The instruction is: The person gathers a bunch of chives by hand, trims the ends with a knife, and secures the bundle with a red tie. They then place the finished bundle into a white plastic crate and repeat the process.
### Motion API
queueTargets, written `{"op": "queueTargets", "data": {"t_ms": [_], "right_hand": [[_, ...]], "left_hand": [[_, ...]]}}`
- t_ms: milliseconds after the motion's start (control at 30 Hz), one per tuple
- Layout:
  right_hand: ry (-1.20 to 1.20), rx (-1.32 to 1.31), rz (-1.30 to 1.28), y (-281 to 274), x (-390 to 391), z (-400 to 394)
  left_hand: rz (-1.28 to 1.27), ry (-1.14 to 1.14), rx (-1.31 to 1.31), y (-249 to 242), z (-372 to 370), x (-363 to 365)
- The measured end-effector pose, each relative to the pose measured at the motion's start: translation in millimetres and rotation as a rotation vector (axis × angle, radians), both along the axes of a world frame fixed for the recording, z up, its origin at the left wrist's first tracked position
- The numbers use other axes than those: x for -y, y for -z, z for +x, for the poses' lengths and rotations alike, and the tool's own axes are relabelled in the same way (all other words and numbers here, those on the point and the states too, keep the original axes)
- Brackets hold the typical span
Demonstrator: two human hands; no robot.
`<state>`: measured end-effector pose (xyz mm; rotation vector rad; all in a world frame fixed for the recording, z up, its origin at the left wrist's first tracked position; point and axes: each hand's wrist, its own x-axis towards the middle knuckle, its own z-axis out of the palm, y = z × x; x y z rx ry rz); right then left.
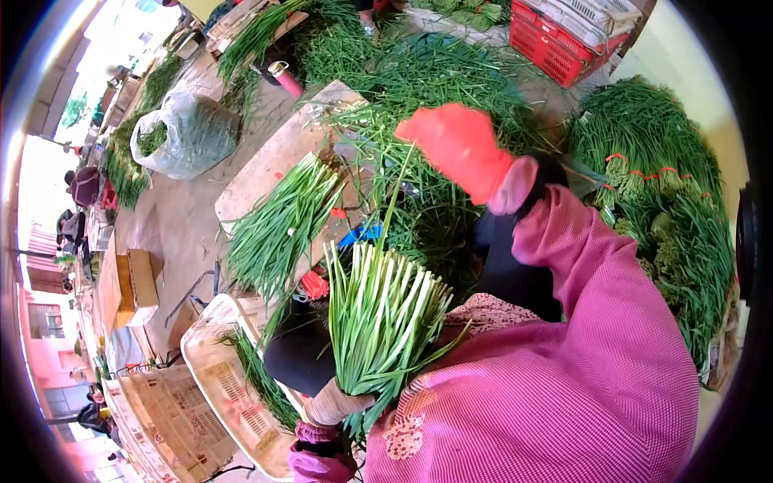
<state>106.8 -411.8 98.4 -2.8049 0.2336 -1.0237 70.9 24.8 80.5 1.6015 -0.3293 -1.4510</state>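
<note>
Gripping a thick bunch of green chives (pixel 385 322) near its lower end, the left hand (pixel 338 402) is clenched around the stalks, with the pale cut bases fanned upward and the leaves trailing down past the wrist. The right hand (pixel 460 149), in an orange-red glove, is raised above and beyond the bunch, over the loose heap of chives (pixel 451 72) that spreads out past it; blur and the glove hide its fingers, so I cannot tell whether it is closed on anything or loose. Just beyond the left hand, a second sorted bundle (pixel 282 221) lies on a wooden board (pixel 274 157), and close beside that hand sits a pale plastic crate (pixel 225 394) with a few strands in it. Off to the right of the raised hand, tied bundles (pixel 652 173) with red bands are stacked, and a red basket (pixel 555 44) stands farther out. Judging from the grip, the bunching would go best if the left hand kept a firm, even squeeze low on the stalks so none slip, with the pale ends kept level, while any stalks the right hand brings in are laid parallel, bases matched to those already held.
</note>
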Motion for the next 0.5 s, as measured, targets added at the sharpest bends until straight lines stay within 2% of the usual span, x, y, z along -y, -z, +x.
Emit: {"op": "queueTargets", "data": {"t_ms": [33, 100, 133, 167, 233, 300, 367, 433, 467, 500], "right_hand": [[0.179, -0.070, 0.029, -11, 15, -1], [0.221, -0.109, -0.264, -10, 63, -4], [0.303, 0.035, -0.344, 8, 79, 1], [0.304, 0.032, -0.345, 5, 68, -2], [-0.142, -0.316, 0.251, -9, 17, -13], [-0.576, -0.612, 0.916, 6, -32, -18], [-0.821, -0.695, 0.868, 25, -66, -20], [-0.706, -0.830, 0.788, 27, -78, -23], [-0.606, -1.092, 0.813, 5, -75, -21], [-0.608, -1.094, 0.816, 11, -75, -21]], "left_hand": [[0.001, 0.000, -0.001, 0, -1, -3], [0.036, -0.032, -0.044, 2, -2, -11], [0.076, -0.021, -0.049, 5, -1, -14], [0.076, -0.019, -0.051, 8, -2, -15], [-0.044, -0.034, 0.010, 15, -3, -12], [-0.070, -0.043, -0.011, 17, -3, -9], [-0.092, -0.054, -0.036, 16, -2, -7], [-0.086, -0.031, -0.041, 13, -1, -7], [-0.058, 0.023, -0.012, 14, 1, -9], [-0.081, -0.040, -0.067, 13, -2, -9]]}}
